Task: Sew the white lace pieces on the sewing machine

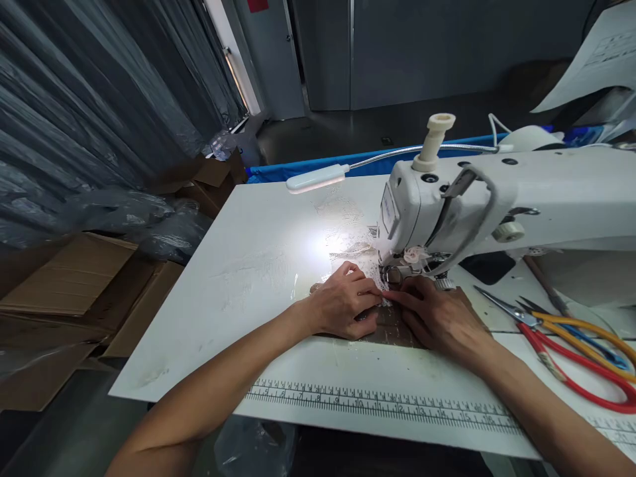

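My left hand lies on a piece of brown fabric, its fingers curled and closed on the cloth at the needle area. My right hand grips the same fabric from the right, its index finger reaching to my left fingertips and its thumb lower down on the cloth. White lace lies beneath and beyond my fingers, partly hidden by them. Just past my fingertips is the presser foot of a white sewing machine. Whether the foot is pressed on the cloth is hidden.
Red-handled scissors and yellow-handled scissors lie at the right. A lit lamp hangs over the white table. A ruler strip runs along the front edge. Cardboard boxes stand left of the table.
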Motion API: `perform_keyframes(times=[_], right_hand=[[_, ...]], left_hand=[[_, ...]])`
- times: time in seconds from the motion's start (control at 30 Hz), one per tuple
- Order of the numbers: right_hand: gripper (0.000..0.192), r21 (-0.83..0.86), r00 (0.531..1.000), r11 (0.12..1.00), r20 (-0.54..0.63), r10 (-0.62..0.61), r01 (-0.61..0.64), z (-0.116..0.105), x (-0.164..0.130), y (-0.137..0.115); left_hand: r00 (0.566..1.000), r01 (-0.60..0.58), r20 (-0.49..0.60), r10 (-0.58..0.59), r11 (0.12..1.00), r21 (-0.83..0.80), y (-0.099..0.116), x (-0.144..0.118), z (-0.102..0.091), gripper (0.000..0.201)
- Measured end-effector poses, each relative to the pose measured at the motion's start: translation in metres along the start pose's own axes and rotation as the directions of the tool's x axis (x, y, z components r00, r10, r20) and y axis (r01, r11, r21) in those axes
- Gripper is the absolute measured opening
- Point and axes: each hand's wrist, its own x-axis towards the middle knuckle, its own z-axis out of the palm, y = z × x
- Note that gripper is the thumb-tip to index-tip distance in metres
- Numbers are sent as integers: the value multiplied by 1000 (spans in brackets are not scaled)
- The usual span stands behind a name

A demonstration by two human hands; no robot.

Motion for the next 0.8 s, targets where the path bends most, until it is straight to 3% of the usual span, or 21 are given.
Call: perform_keyframes(times=[0.3,0.57,0.8], right_hand=[[41,-192,998,980,34,55,-47,0,6,-5],[42,-41,998,999,61,7,-4,1,-1,-3],[41,-110,996,992,52,67,-61,1,4,-8]], left_hand=[[999,29,15,-30,997,78,4,0,-2,25],[996,75,31,-79,992,104,5,1,-1,34],[993,108,47,-112,991,75,2,2,0,34]])
